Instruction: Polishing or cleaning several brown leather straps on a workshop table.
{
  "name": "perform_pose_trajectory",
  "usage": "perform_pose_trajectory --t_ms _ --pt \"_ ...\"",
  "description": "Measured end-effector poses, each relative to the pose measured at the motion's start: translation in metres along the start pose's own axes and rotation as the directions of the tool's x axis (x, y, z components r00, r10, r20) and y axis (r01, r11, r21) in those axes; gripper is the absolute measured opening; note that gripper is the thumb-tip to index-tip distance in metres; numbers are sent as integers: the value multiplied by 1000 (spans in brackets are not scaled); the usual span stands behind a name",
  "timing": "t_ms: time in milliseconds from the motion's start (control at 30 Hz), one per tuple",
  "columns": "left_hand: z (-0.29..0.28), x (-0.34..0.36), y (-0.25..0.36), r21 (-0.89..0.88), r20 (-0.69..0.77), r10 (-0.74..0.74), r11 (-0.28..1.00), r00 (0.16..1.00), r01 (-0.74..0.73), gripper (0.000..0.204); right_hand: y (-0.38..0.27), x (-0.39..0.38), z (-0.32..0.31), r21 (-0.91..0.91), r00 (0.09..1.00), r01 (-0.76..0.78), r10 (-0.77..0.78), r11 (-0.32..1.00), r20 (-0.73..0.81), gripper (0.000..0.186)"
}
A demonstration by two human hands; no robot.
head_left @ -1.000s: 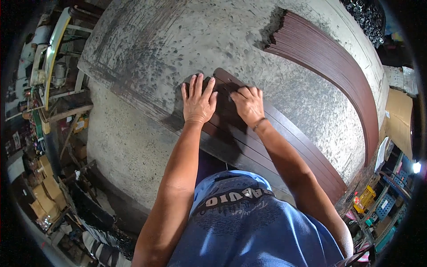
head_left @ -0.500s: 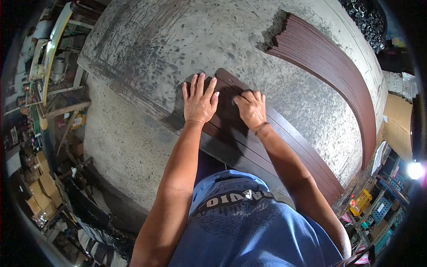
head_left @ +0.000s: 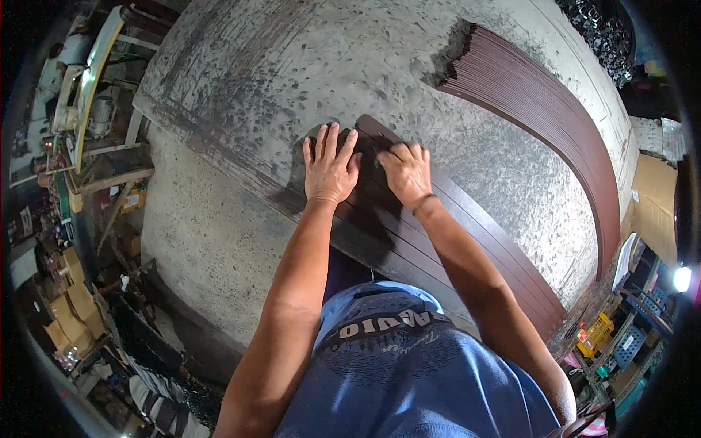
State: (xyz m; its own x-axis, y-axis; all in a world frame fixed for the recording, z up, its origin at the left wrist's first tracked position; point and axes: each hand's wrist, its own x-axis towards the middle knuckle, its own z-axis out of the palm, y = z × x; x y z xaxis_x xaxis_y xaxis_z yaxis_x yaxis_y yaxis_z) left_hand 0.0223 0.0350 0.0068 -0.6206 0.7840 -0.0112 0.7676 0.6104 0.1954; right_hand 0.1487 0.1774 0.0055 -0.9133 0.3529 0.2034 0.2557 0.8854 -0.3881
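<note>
Several long dark-brown flat strips (head_left: pixel 467 226), which look like belt straps, lie side by side in front of me on a worn grey tabletop. Beside their rounded far end rests my left hand (head_left: pixel 330 175), palm down with fingers stretched out, its thumb side touching the strips' left edge. My right hand (head_left: pixel 407 171) is closed over the strips, knuckles up and fingers curled in. What its fingertips pinch, if anything, is hidden and slightly blurred. The shadow of my hands darkens the strips between them.
A thick curved stack of brown strips (head_left: pixel 540 109) lies farther right on the tabletop (head_left: pixel 241 109). Past the far right edge is a heap of shiny black pieces (head_left: pixel 602 36). Cardboard (head_left: pixel 653 204), a yellow basket (head_left: pixel 595 334) and a lamp (head_left: pixel 682 279) are on the right; wooden framing (head_left: pixel 113 181) stands left.
My right hand has shifted slightly left along the strips, closer to my left hand, still curled. The left hand stays flat in about the same place.
</note>
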Motion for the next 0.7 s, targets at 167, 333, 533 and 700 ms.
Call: perform_pose_trajectory --t_ms 167,333,533,700 --pt "-5 -1 2 15 2 -12 1000 1000 12 48 20 -54 -21 25 1000 -14 14 1000 -4 21" --pt "-1 2 5 11 -4 7 1000 1000 -7 47 1 10 1 0 998 -18 18 1000 -53 23" --pt "1 -1 1 25 10 -8 1000 1000 8 49 42 -96 -43 -8 996 -70 71 997 54 26" --pt "-2 0 0 46 16 -8 999 1000 8 54 60 -166 -77 -81 972 -235 236 969 5 23"
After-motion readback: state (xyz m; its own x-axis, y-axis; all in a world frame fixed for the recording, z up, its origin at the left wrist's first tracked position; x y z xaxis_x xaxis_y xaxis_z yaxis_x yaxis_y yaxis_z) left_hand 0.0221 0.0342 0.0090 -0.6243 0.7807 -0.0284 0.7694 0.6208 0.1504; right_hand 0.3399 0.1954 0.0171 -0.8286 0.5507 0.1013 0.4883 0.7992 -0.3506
